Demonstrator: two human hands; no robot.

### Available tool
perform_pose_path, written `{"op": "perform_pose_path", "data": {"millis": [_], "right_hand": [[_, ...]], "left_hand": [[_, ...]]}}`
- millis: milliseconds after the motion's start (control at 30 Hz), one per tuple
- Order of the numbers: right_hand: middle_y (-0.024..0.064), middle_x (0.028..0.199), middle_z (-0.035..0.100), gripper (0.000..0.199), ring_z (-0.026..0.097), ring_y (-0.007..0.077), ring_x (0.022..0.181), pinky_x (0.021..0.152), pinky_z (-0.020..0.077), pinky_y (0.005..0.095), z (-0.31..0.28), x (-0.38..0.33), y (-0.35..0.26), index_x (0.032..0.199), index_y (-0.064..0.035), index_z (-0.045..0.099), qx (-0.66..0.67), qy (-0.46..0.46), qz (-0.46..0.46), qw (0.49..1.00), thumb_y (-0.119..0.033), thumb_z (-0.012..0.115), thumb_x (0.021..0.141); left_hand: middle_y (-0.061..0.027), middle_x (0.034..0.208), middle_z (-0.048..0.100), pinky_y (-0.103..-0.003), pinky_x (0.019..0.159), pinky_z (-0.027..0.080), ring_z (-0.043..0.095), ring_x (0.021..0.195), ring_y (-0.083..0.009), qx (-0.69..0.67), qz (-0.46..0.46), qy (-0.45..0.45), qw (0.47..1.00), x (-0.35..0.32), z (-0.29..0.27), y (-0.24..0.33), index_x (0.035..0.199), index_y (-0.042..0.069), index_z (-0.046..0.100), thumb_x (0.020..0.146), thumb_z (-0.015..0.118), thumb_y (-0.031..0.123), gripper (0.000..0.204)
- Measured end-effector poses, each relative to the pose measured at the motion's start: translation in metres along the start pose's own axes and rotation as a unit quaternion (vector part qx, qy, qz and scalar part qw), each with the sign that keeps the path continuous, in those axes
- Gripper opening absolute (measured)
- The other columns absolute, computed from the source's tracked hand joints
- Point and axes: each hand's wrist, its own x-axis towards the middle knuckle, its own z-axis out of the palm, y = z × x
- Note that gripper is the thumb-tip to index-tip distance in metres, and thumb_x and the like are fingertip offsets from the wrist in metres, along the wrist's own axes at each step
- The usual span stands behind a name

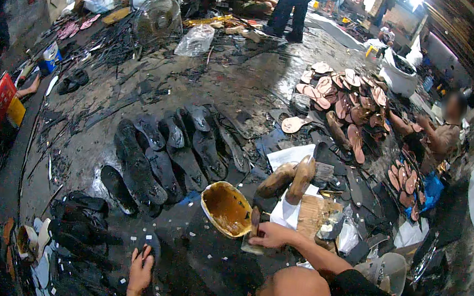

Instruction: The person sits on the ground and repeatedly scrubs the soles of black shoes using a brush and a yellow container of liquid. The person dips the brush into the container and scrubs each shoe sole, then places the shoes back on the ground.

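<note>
My right hand point(275, 235) is closed around a short tool with a brown handle point(256, 216) and a flat greyish end, possibly a brush. It is just right of a pale-rimmed tub point(203, 203) coated inside with amber-brown glue-like stuff. My left hand point(141, 269) is low in the view, fingers stretched and slightly apart. They rest at the edge of a dark sole point(154, 249), whose outline blends into the black surface. Beyond the tub stand two brown shoe lasts point(289, 181). Rows of black soles point(142, 169) lie left of the tub.
More black soles point(80, 220) are heaped at lower left. Pinkish sandals point(344, 96) pile up at the far right, near a seated person point(443, 135). A standing fan point(158, 20) and dark scraps occupy the back left. Corrugated cardboard point(314, 216) lies beside my right forearm.
</note>
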Motion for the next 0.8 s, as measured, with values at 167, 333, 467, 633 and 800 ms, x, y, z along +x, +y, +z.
{"op": "perform_pose_path", "data": {"millis": [167, 333, 467, 633, 800], "right_hand": [[0.0279, 0.101, 0.069, 0.05, 0.066, 0.043, 0.097, 0.084, 0.0515, 0.0479, 0.0, 0.009, -0.054, 0.108, 0.0032, 0.063, 0.065, 0.055, -0.065, 0.994, -0.045, 0.064, 0.093], [0.0272, 0.102, 0.068, 0.047, 0.066, 0.0424, 0.098, 0.085, 0.0515, 0.0495, -0.01, -0.005, -0.069, 0.112, 0.0003, 0.063, 0.051, 0.061, 0.012, 0.997, -0.043, 0.063, 0.094], [0.0257, 0.107, 0.067, 0.04, 0.065, 0.0434, 0.101, 0.086, 0.051, 0.0523, -0.002, 0.003, -0.046, 0.113, -0.0056, 0.063, 0.07, 0.154, 0.008, 0.986, -0.039, 0.068, 0.09], [0.0193, 0.096, 0.072, 0.034, 0.069, 0.0342, 0.093, 0.083, 0.0531, 0.0448, -0.007, 0.001, -0.007, 0.104, -0.0061, 0.071, -0.128, -0.129, 0.019, 0.983, -0.035, 0.071, 0.087], [0.0029, 0.097, 0.07, 0.03, 0.065, 0.0148, 0.093, 0.084, 0.0514, 0.0357, -0.031, 0.014, -0.176, 0.116, -0.0028, 0.065, 0.291, 0.132, -0.279, 0.905, -0.005, 0.073, 0.087]], "left_hand": [[-0.0132, 0.166, 0.016, -0.063, 0.116, 0.018, 0.014, 0.149, -0.0474, 0.133, 0.0, 0.018, 0.991, 0.048, 0.04, -0.007, 0.159, 0.019, 0.024, 0.086, 0.066, 0.054, 0.09], [-0.0122, 0.167, 0.015, -0.063, 0.115, 0.022, 0.016, 0.15, -0.043, 0.084, -0.005, -0.021, 0.996, 0.071, 0.032, -0.032, 0.16, 0.019, 0.021, 0.077, 0.075, 0.041, 0.101], [-0.019, 0.147, 0.048, -0.045, 0.112, 0.039, 0.054, 0.128, -0.0344, -0.174, 0.027, -0.102, 0.979, 0.035, -0.022, -0.083, 0.155, 0.008, 0.031, 0.085, 0.063, 0.03, 0.081], [-0.0215, 0.139, 0.056, -0.05, 0.112, 0.039, 0.056, 0.125, -0.0362, -0.706, -0.042, -0.021, 0.707, -0.023, -0.091, 0.028, 0.147, -0.003, 0.041, 0.099, 0.042, 0.037, 0.062], [-0.021, 0.133, 0.059, -0.05, 0.107, 0.045, 0.06, 0.119, -0.0355, -0.774, 0.004, -0.02, 0.632, 0.008, -0.069, 0.097, 0.136, -0.006, 0.051, 0.102, 0.039, 0.035, 0.054]]}}
